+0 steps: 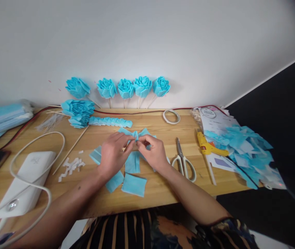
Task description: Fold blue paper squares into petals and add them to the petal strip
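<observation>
Both of my hands meet over the middle of the wooden table (pixel 160 193), pinching one blue fabric piece (pixel 136 135). My left hand (pixel 113 152) grips it from the left with thumb and forefinger; my right hand (pixel 152 150) grips it from the right. The piece looks gathered between the fingertips, its sides fanning out behind them. Beneath and around the hands lie several flat blue squares, including a front square (pixel 134 184) and a creased one (pixel 132 162). Parts of some squares are hidden under the hands. White-handled scissors (pixel 183 162) lie just right of my right hand.
Blue fabric flowers (pixel 142 86) on sticks lean against the wall. A pleated blue strip (pixel 111 121) and a tape roll (pixel 171 117) lie behind the hands. A yellow glue gun (pixel 207 143) and blue scraps (pixel 243 145) are right; a white power bank (pixel 30 183) with cable is left.
</observation>
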A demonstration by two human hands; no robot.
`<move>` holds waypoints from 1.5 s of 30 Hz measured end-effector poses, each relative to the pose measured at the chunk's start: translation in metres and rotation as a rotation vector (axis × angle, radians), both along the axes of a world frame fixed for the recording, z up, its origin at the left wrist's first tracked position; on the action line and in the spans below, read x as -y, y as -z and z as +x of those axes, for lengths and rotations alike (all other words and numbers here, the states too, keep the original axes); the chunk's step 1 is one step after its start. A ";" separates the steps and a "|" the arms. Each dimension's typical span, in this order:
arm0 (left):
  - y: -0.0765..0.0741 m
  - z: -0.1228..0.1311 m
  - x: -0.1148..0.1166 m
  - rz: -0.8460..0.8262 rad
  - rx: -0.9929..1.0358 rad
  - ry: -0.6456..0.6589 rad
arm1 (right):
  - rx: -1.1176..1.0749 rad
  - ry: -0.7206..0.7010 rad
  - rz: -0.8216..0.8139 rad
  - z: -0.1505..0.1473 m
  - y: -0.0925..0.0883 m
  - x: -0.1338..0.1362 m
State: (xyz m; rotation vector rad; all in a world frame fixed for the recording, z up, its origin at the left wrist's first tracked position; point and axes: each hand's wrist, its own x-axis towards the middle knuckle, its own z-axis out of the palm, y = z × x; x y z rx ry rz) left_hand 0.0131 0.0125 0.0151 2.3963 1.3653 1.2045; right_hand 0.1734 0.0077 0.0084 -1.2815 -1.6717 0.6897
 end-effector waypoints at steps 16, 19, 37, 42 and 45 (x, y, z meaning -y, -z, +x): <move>-0.008 -0.002 0.001 -0.254 0.212 0.022 | -0.079 -0.008 -0.120 0.000 -0.002 -0.002; -0.011 -0.005 -0.002 -0.376 0.415 -0.015 | -0.159 -0.038 -0.200 0.001 -0.004 -0.003; -0.008 -0.007 -0.012 -0.768 0.542 0.132 | -0.145 -0.255 -0.273 0.004 -0.014 -0.002; -0.008 -0.004 -0.011 -0.768 0.552 0.140 | -0.128 -0.188 -0.254 0.002 -0.012 -0.002; -0.009 -0.003 -0.010 -0.775 0.555 0.153 | -0.129 -0.168 -0.243 0.001 -0.010 -0.003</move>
